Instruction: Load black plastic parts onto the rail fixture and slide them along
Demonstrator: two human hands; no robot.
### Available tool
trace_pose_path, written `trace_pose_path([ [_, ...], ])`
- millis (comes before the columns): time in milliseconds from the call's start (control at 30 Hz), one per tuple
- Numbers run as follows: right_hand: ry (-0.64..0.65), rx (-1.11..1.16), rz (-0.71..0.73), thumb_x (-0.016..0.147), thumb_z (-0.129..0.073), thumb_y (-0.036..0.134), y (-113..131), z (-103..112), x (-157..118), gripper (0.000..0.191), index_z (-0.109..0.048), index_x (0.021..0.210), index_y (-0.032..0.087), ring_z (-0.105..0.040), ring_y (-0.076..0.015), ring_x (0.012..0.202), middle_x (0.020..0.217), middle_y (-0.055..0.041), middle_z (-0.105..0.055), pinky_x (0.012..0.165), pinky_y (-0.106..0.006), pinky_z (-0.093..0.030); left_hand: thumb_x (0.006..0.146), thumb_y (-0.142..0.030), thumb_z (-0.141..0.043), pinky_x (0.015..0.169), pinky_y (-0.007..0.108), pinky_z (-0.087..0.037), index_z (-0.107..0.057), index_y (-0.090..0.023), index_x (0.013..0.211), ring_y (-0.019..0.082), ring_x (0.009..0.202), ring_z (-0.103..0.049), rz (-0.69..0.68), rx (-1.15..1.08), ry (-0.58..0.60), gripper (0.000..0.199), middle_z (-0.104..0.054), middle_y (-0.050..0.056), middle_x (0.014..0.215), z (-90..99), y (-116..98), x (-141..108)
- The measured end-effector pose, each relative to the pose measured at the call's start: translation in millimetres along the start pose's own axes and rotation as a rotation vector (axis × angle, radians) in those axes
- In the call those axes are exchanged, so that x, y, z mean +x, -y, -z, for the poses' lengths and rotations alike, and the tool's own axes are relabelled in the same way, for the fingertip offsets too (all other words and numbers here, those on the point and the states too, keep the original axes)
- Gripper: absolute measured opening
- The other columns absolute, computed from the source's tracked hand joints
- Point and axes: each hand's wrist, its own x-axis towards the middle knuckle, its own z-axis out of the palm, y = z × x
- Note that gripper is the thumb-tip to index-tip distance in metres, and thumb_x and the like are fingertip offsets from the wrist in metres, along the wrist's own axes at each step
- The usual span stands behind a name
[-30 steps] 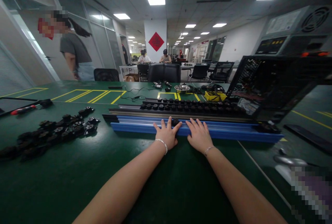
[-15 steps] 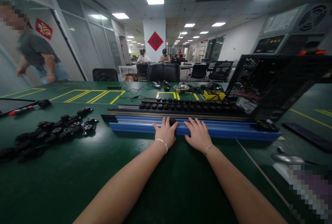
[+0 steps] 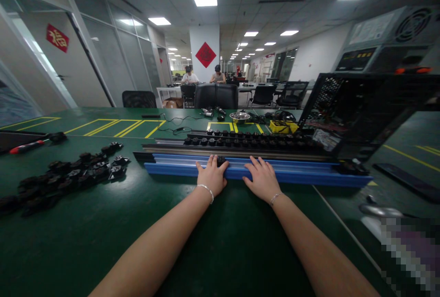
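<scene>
A long blue channel rail (image 3: 302, 174) lies across the green table in front of me. My left hand (image 3: 212, 177) is at its left half, thumb and forefinger on either side of a small black part (image 3: 221, 161) in the channel. My right hand (image 3: 263, 178) rests over the rail further right, its fingers spread along the top and its thumb at the front face. More dark parts (image 3: 352, 167) sit at the rail's right end. Many similar black parts (image 3: 74, 174) are heaped on the table to the left.
Behind the blue rail run dark rails (image 3: 165, 147) and rows of black parts (image 3: 237, 142). An open computer case (image 3: 388, 104) stands at right, near a dark phone-like slab (image 3: 409, 180). A metal bowl (image 3: 239, 117), a yellow object (image 3: 283, 126) and cables lie further back; a red-handled tool (image 3: 27, 146) is at left.
My left hand has shifted left along the rail, and the small black part has moved with it. My right hand stays nearly in place. A person walking at the left has left the view.
</scene>
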Motion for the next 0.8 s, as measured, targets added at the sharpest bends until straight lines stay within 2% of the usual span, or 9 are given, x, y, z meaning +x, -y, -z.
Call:
trace_pose_path([
  [267,-0.005,-0.012,-0.002,0.080,-0.047,0.040,0,1,0,0.033,-0.058,0.106,0.022,-0.026,-0.0288,0.128,0.138,-0.0073,-0.037,0.101,-0.045,-0.021,0.075,-0.038,-0.049,0.094,0.069,-0.017,-0.032,-0.036,0.131,0.031,0.131,-0.021,0.021,0.027,-0.057,0.058,-0.028,0.012,0.143,-6.4,13,-3],
  [800,0.021,-0.031,-0.006,0.082,-0.045,0.039,1,3,1,0.031,-0.058,0.100,0.019,-0.027,-0.0294,0.128,0.138,-0.0090,-0.038,0.100,-0.044,-0.022,0.075,-0.043,-0.047,0.093,0.070,-0.017,-0.033,-0.036,0.130,0.032,0.132,-0.021,0.078,0.051,-0.035,0.057,-0.030,0.012,0.143,-2.6,44,-11],
])
